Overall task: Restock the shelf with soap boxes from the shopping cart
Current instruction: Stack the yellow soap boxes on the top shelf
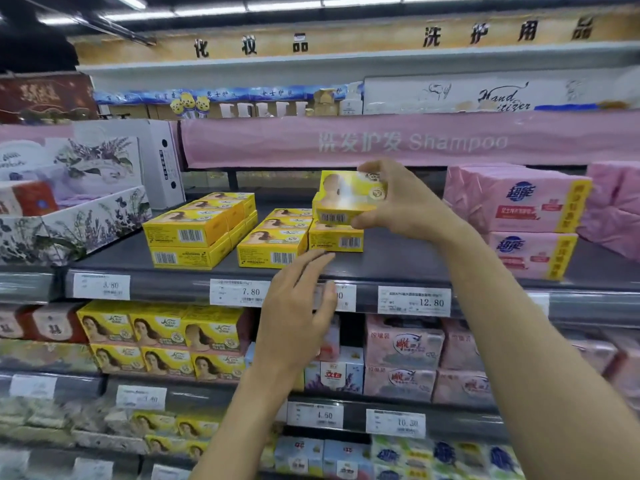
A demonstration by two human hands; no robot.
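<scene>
Yellow soap box (pixel 346 197), one, gripped by right hand (pixel 405 199) above shelf (pixel 398 265); left hand (pixel 294 313) spread.

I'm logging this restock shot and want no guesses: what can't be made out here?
Shopping cart: outside the head view altogether.
Price tag: head view, the left hand covers most of its digits.
Soap box: head view, the right hand hides its right end, and its print is blurred.
</scene>
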